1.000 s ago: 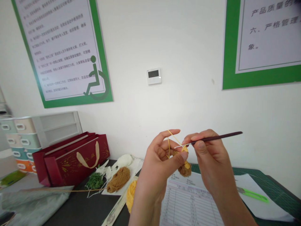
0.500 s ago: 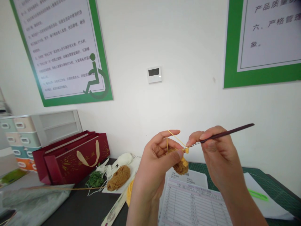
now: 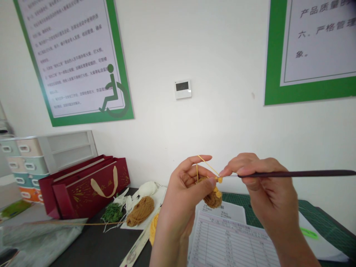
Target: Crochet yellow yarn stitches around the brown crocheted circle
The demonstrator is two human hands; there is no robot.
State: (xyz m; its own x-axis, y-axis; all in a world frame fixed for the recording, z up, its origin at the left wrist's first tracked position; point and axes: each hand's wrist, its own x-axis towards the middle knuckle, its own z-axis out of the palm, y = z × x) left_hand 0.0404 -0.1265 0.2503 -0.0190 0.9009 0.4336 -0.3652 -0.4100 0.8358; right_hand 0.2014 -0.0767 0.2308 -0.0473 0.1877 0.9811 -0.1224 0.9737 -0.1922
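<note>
Between the thumb and fingers of my left hand is a small crochet piece, brown with a yellow edge. A thin yellow yarn runs over my raised left index finger down to the piece. My right hand is closed around a crochet hook with a dark handle, which lies nearly level. Its metal shaft reaches the yellow stitches at the left thumb tip, and my right index fingertip is close beside them. The hook's very tip is hidden in the yarn.
Left of my hands lie a brown yarn ball, green yarn, a yellow yarn ball and a ruler. Beneath are printed sheets and a green cutting mat. Further left stand a red gift bag and drawers.
My right hand has turned, bringing the hook from a slant with its handle end raised to nearly level. My left hand and the crochet piece have barely moved.
</note>
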